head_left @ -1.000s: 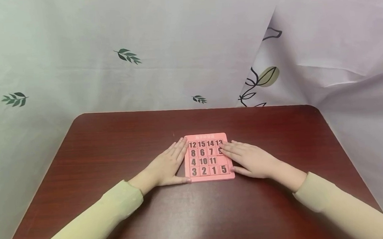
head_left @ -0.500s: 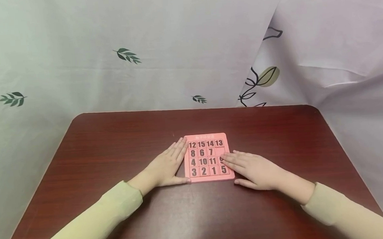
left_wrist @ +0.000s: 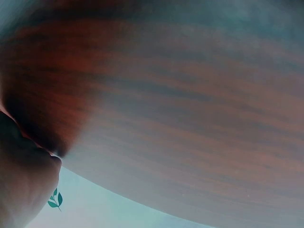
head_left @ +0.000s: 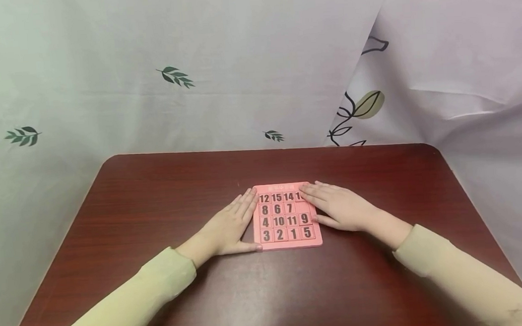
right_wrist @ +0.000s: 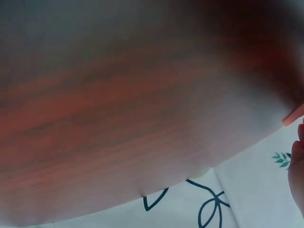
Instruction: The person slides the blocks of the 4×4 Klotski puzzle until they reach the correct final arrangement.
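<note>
A pink sliding number puzzle (head_left: 289, 244) lies flat on the table in the head view, its black-numbered tiles in rows. My left hand (head_left: 229, 226) rests along its left edge, fingers straight, thumb at the near left corner. The straight fingers of my right hand (head_left: 338, 205) lie on the top right tile (head_left: 297, 196), partly covering its number, with the thumb at the right edge. Below that tile is a vacant slot (head_left: 301, 207), then the 9 tile (head_left: 305, 219). The right wrist view catches only a corner of the puzzle (right_wrist: 293, 115) beside the fingers.
The dark red wooden table (head_left: 270, 293) reaches back to a pale curtain (head_left: 244, 58) printed with leaves. A second, pinkish cloth (head_left: 463, 58) hangs at the right. Both wrist views show mostly blurred tabletop.
The 9 tile has slid down one row, leaving the vacant slot above it. My right hand moved toward me with it, then away to the top right tile. The left hand stays put.
</note>
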Available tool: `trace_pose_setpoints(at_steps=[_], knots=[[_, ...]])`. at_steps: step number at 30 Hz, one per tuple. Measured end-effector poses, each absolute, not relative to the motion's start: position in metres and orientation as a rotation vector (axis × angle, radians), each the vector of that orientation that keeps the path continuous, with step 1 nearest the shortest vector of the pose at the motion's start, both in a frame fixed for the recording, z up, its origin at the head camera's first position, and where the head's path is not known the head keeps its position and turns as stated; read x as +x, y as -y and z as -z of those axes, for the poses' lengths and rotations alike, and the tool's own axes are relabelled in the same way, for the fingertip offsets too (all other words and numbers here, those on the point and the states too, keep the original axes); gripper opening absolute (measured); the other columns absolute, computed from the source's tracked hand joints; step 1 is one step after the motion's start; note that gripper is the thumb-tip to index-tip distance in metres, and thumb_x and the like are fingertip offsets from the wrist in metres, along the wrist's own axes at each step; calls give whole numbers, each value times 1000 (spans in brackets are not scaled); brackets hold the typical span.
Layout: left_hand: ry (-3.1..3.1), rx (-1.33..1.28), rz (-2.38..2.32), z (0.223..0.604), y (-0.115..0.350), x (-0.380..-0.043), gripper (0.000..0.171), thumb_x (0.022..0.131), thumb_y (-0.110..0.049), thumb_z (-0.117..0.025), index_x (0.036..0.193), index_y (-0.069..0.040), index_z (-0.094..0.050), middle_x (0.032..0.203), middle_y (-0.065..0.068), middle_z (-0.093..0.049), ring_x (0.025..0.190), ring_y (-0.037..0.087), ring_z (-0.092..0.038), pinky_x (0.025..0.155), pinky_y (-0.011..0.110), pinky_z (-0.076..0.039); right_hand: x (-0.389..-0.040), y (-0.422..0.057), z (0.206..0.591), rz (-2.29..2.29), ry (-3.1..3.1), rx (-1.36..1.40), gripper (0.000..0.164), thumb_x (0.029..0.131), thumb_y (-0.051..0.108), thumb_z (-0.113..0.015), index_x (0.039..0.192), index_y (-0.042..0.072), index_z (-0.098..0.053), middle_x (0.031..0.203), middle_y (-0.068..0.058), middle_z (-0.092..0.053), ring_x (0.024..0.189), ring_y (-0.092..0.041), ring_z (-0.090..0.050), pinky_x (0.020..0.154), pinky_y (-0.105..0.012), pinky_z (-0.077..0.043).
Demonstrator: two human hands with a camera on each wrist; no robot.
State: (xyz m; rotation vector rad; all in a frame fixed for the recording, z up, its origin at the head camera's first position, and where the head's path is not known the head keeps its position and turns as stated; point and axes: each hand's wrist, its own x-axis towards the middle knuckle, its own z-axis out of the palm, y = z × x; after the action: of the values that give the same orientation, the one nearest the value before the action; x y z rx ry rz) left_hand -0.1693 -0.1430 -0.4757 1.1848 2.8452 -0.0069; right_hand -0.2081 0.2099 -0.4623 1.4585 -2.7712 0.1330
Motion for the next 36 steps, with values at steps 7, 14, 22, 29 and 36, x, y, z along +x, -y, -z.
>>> trace_pose_setpoints(at_steps=[7, 14, 22, 29, 36], knots=[[-2850, 1172, 45, 477, 143, -170, 122, 92, -79, -57, 166, 9, -17, 176, 28, -11, 166, 39, -15, 136, 45, -21, -200, -211, 463, -176, 2758, 1478, 71, 102, 46, -66, 159, 5, -49, 165, -11, -49, 155, -31, -46, 128, -51, -40], [-2850, 1162, 60, 476, 143, -171, 123, 91, -81, -56, 166, 9, -18, 176, 28, -11, 166, 39, -15, 137, 46, -20, -183, -214, 462, -161, 2690, 1535, 71, 101, 48, -68, 156, 6, -53, 163, -10, -53, 153, -30, -48, 126, -50, -42], [-2841, 1162, 32, 474, 141, -175, 130, 86, -86, -59, 166, 9, -19, 176, 29, -12, 166, 39, -16, 137, 46, -19, -196, -202, 457, -166, 2707, 1523, 69, 102, 44, -66, 158, 6, -50, 166, -10, -49, 155, -29, -46, 128, -49, -40], [-2831, 1138, 29, 473, 141, -178, 137, 81, -89, -60, 167, 8, -14, 176, 28, -9, 166, 38, -12, 137, 46, -19, -210, -178, 458, -189, 2758, 1533, 69, 104, 45, -62, 160, 7, -48, 167, -10, -47, 156, -29, -44, 129, -49, -37], [-2825, 1147, 6, 471, 141, -179, 136, 82, -88, -61, 166, 8, -15, 176, 28, -10, 166, 38, -13, 137, 46, -20, -212, -184, 459, -155, 2801, 1517, 71, 105, 48, -60, 161, 8, -46, 168, -9, -45, 158, -28, -42, 130, -48, -36]])
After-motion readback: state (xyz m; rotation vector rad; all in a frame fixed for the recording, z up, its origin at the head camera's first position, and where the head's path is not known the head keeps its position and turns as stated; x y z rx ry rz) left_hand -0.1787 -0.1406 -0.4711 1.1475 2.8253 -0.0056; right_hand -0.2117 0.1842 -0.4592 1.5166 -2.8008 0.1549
